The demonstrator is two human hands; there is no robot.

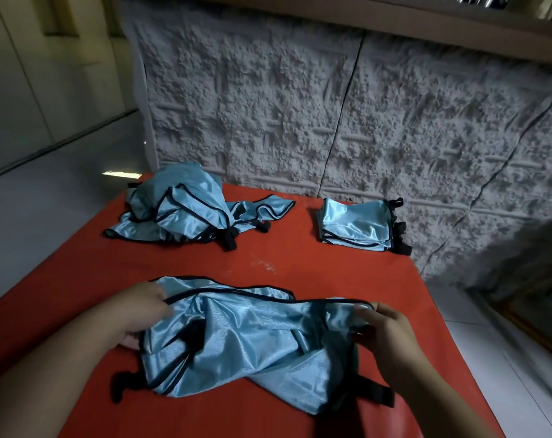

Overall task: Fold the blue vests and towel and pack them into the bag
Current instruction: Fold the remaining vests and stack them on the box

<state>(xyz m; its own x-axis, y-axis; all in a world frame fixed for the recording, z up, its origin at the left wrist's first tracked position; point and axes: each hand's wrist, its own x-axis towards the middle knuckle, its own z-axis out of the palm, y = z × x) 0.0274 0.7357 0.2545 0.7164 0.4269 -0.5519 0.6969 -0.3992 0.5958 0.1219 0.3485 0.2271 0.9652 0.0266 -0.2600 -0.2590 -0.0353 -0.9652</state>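
A crumpled blue vest point(236, 339) is spread on the near part of the red table point(315, 267). Its left edge is gripped by the left hand point(142, 314), whose fingertips are hidden under the cloth. Its right edge is pinched by the right hand point(385, 330). A loose heap of vests point(186, 210) is seen far left, a folded stack point(357, 226) far right. The table's near edge is cut off.
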